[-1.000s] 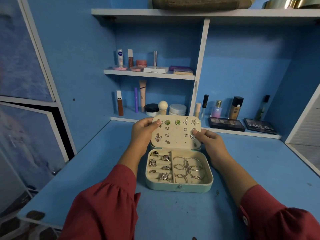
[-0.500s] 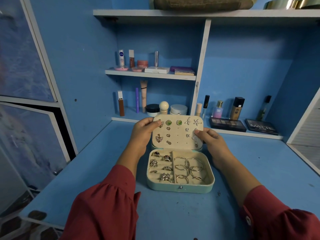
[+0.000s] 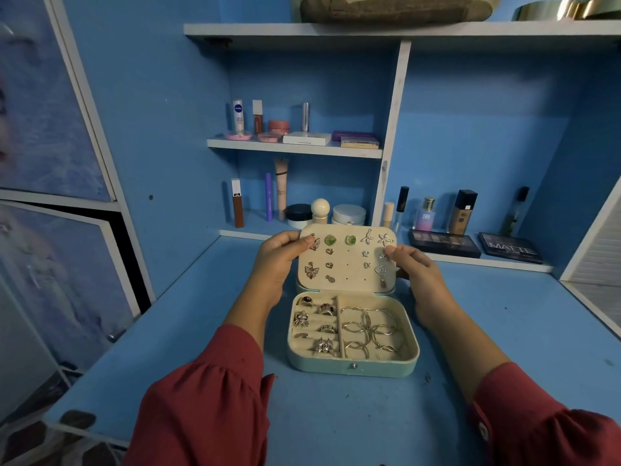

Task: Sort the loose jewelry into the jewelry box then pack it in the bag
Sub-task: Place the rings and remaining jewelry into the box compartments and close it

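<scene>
A mint jewelry box [image 3: 353, 367] lies open on the blue desk [image 3: 336, 425]. Its cream lid panel [image 3: 347, 267] stands upright and carries several earrings. My left hand [image 3: 279, 260] pinches the lid's left edge near the top. My right hand [image 3: 415, 267] holds the lid's right edge. Several rings [image 3: 316, 326] sit in the base's left slots. Hoop earrings and bangles [image 3: 371, 332] fill the right compartment. A brown bag [image 3: 393, 8] lies on the top shelf, mostly cut off by the frame.
Cosmetics line the shelves behind the box: tubes and jars [image 3: 295, 210], bottles [image 3: 463, 213], two dark palettes [image 3: 443, 243]. A white upright divider [image 3: 389, 139] splits the shelving. Framed panels [image 3: 50, 129] stand at the left. A white cabinet edge [image 3: 591, 287] borders the desk's right.
Both hands keep their hold on the lid. The lid's angle looks nearly the same; the view has shifted slightly.
</scene>
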### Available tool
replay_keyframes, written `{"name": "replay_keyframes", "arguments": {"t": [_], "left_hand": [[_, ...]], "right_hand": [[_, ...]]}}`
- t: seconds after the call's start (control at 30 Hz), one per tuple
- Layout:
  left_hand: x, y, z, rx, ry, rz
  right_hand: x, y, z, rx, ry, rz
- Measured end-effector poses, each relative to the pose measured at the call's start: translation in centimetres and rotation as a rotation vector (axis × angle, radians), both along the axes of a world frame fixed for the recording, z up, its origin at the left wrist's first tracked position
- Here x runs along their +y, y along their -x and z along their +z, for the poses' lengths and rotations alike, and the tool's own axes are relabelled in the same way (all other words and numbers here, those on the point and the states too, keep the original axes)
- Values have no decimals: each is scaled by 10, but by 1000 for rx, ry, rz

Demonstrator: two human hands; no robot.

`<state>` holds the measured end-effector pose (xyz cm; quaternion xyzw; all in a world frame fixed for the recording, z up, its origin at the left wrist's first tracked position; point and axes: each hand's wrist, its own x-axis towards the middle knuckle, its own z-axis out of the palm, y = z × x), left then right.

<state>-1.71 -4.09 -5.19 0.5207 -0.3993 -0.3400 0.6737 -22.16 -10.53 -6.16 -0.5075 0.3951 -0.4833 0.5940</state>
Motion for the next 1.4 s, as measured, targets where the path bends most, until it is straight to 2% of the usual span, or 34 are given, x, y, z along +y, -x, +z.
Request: {"name": "replay_keyframes", "arguments": {"t": [0.17,0.33,0.5,0.67,0.8,0.9,1.2,1.4], "left_hand": [[0,-5,-1,-6,-19,-10],[5,-7,0,-63,-57,-35],[11,-11,1,-98,-53,-74],[16,-25,-4,-172,-156,-141],[21,-29,-7,-202,-196,-170],[27,-30,-8,-184,-206,-157],[42,-31,-10,-142,-244,-204],[51,-31,-9,-134,-255,-268]], "right_hand": [[-1,-6,3,-78,20,12],[-1,-8,6,-67,40,3],[-3,-6,5,-38,80,38],[0,2,7,-4,138,72],[-5,19,7,115,159,165],[-6,31,5,203,128,222],[3,50,6,275,106,322],[3,56,6,236,64,385]]}}
